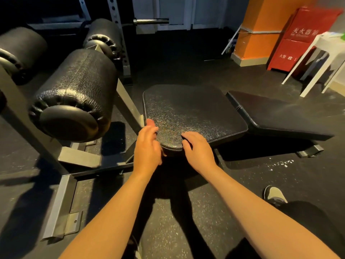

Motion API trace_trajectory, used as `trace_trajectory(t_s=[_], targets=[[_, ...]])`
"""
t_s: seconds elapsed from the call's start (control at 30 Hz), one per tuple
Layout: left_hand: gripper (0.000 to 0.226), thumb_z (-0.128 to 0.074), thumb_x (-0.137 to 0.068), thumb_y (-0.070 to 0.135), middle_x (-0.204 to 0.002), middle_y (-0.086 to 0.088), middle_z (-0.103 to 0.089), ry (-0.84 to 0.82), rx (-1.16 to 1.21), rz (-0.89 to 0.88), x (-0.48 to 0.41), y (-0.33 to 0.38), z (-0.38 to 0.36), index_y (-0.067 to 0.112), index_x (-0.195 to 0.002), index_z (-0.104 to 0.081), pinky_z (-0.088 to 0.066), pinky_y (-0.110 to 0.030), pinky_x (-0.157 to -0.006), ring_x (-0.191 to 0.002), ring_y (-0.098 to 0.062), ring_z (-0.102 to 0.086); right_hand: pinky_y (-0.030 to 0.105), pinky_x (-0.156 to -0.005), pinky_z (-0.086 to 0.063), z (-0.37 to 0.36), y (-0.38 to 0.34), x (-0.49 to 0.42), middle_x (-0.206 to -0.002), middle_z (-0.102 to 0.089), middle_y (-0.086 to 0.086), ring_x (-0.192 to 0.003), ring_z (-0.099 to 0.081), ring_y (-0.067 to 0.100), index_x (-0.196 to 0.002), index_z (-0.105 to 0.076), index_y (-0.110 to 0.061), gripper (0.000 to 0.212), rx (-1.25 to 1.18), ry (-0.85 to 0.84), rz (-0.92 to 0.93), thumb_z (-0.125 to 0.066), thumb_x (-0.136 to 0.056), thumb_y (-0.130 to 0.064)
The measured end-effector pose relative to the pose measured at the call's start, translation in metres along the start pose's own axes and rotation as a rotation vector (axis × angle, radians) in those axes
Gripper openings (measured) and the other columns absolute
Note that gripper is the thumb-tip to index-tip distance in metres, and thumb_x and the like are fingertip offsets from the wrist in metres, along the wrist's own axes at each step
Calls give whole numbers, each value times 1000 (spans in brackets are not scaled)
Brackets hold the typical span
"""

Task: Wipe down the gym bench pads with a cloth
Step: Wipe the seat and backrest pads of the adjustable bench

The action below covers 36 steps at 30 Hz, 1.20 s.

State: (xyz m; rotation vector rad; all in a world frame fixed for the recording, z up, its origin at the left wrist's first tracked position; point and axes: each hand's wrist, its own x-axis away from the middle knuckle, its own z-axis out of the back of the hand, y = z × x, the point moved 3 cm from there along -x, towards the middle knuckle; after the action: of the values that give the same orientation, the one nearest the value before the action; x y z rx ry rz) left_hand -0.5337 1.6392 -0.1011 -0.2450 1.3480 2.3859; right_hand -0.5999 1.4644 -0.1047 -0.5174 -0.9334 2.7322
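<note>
Here left hand (pixel 147 146) (blurred) and right hand (pixel 198 148) sit at the seat pad (pixel 190 111).

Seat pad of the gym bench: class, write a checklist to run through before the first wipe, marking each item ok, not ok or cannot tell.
1. Cloth in hand: not ok; neither the left hand nor the right hand holds one, and none is in view.
2. Seat pad within reach: ok; both hands are at its near edge.
3. Seat pad free of loose things: ok.
4. Back pad free of loose things: ok, as far as it shows.
5. Pads' cleanliness: cannot tell.
</note>
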Motion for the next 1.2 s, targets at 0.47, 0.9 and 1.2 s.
trace_trajectory(t_s=[0.47,0.9,1.2], targets=[[42,-61,-88,2,-134,-6,-61,-41,-340,-257,30,49,-76,14,-128,-65,-35,-46,-113,-131,-24,-51,20,-101,-36,34,23,9,-129,-63,-4,-122,-51,9,-131,-63,-19,33,-46,64,-98,-48,-103,-23],[50,-47,-98,4,-153,-2,-44,-325,-205,-224,19,119,-161,20,-145,-48,-33,-39,-117,-142,-20,-39,21,-94,-35,113,79,25,-137,-60,-5,-127,-52,13,-136,-60,-24,36,-213,26,-461,-44,-104,-24],[43,-44,-105,24,-136,16,-47,-386,365,169,-24,173,-210,32,-147,-44,-36,-18,-99,-121,-3,-45,18,-87,-43,163,132,-10,-128,-62,-10,-110,-56,5,-133,-61,-28,34,-365,147,-511,-43,-104,-34]])
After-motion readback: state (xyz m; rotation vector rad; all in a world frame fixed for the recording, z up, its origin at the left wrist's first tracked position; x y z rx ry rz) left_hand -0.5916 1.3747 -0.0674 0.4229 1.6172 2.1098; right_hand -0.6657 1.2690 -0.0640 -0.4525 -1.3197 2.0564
